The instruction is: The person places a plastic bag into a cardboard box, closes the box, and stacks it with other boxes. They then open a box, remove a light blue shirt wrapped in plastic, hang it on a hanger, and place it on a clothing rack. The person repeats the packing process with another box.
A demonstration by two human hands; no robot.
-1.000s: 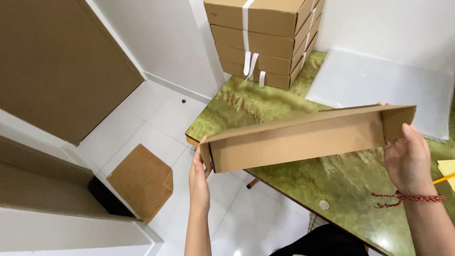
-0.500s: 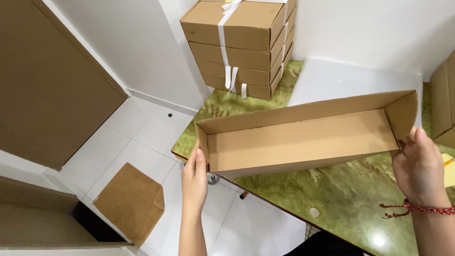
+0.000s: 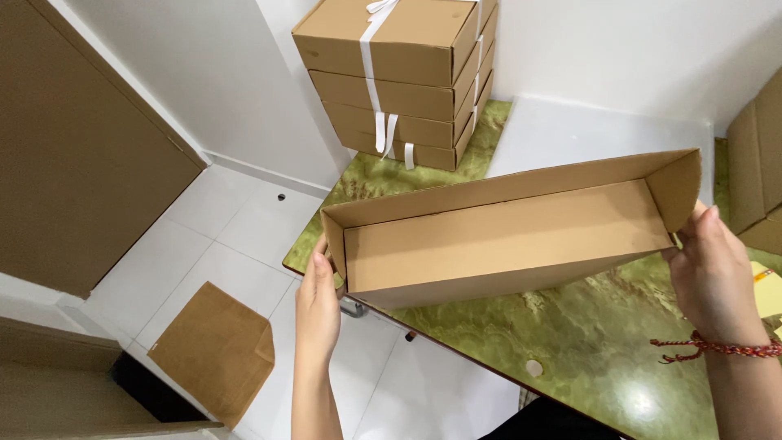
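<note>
Hands (image 3: 318,305) (image 3: 713,273) clasp both ends of open box (image 3: 497,240); light, stiff cardboard, probably flexing mid-span; grip 2 end walls.

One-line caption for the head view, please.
Both hands, left hand and right hand, hold an open cardboard tray by its ends above a green marble table.

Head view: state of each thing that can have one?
Long brown cardboard box: open, empty, held off the table.
Left hand: gripping the box's left end.
Right hand: pressed on its right end.
Stack of brown cardboard boxes: closed, tied with white ribbon.
Flat brown cardboard piece: lying on the floor.
</note>
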